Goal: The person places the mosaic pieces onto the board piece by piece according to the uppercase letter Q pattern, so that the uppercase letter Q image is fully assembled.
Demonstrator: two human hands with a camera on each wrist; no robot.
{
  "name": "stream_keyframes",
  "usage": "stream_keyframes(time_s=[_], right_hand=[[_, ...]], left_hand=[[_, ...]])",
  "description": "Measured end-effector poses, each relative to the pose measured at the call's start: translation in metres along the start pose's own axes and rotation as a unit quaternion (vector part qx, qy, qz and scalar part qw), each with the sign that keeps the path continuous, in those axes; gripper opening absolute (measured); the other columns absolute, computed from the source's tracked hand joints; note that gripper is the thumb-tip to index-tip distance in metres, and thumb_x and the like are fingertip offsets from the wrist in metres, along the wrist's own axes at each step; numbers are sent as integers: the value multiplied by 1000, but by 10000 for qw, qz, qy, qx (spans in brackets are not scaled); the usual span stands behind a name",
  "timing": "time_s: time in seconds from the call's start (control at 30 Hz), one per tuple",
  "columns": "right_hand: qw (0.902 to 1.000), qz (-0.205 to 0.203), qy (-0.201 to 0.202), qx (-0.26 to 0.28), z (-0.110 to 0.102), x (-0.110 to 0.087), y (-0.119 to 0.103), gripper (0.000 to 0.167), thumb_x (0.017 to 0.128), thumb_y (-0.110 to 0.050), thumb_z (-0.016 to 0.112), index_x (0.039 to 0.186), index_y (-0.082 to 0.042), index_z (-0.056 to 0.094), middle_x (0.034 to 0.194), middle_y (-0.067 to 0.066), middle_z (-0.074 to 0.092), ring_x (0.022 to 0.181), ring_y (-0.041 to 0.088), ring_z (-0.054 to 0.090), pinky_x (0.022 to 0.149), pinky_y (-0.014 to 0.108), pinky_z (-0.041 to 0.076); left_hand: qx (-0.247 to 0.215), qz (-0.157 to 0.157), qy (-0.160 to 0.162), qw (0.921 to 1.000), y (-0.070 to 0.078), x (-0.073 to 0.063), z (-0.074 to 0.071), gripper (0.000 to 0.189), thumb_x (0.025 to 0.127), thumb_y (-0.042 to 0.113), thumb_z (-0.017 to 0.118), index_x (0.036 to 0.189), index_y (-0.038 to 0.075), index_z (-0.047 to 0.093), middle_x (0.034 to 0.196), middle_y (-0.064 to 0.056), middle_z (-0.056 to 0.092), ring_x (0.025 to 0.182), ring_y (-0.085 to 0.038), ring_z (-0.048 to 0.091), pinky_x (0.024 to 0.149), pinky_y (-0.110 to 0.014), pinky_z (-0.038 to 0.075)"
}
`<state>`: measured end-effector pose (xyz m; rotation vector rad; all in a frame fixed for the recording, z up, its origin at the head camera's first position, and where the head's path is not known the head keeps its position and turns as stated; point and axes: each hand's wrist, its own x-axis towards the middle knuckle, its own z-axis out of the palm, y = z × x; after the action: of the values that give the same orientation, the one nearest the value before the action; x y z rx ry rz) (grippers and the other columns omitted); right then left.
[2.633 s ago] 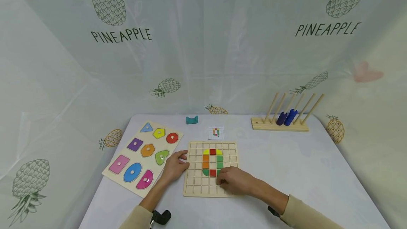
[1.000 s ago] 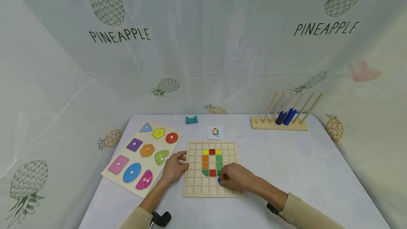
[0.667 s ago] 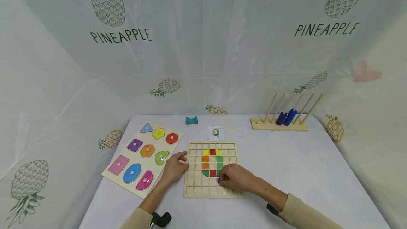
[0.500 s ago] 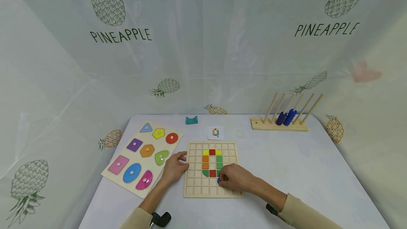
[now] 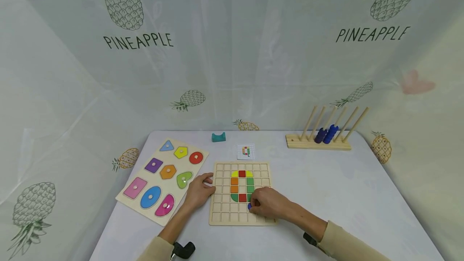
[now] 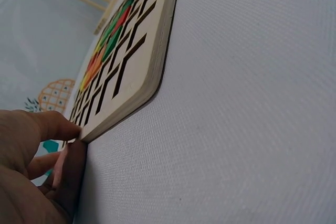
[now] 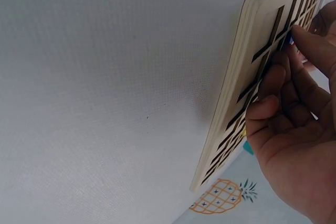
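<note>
A square wooden grid board (image 5: 221, 215) lies on the table, with red, yellow, orange and green tiles set in a ring on it. My right hand (image 5: 270, 202) is over its lower right part, pinching a small blue tile (image 5: 249, 206) between thumb and fingers, just below the green corner tile. Most of that blue tile is hidden by the fingers; a bit of it shows in the right wrist view. My left hand (image 5: 198, 191) rests at the board's left edge, where the thumb and a finger touch the side.
Left of the board lies a wooden shape puzzle (image 5: 159, 190) with knobbed pieces. Behind it are a small pattern card (image 5: 240, 156), a teal curved block (image 5: 218, 137) and a pegged wooden stand (image 5: 308, 143) with blue beads.
My right hand has shifted slightly right from the green corner tile, and the blue tile now shows at its fingertips. Over the last second both hands have stayed almost still.
</note>
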<state>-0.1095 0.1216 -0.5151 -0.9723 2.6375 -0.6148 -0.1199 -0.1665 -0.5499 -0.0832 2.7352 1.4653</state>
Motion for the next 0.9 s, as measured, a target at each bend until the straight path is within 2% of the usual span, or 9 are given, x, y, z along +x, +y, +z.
stream_keyframes(time_s=[0.73, 0.9], right_hand=[[9999, -139, -8, 22, -2, 1, 3, 20, 86, -32, 78, 73, -27, 64, 68, -18, 49, 63, -1, 45, 58, 19, 41], [9998, 7, -57, 211, -10, 0, 7, 16, 91, -33, 74, 78, -26, 67, 68, -16, 51, 64, 1, 46, 58, 20, 41]], left_hand=[[-21, -87, -74, 9999, 1, 4, -2, 48, 84, 11, 76, 130, 4, 64, 95, -3, 62, 79, -12, 67, 66, -27, 54], [-60, -77, -100, 9999, 1, 5, -2, 48, 84, 12, 76, 130, 4, 64, 95, -3, 63, 78, -12, 67, 66, -27, 54]])
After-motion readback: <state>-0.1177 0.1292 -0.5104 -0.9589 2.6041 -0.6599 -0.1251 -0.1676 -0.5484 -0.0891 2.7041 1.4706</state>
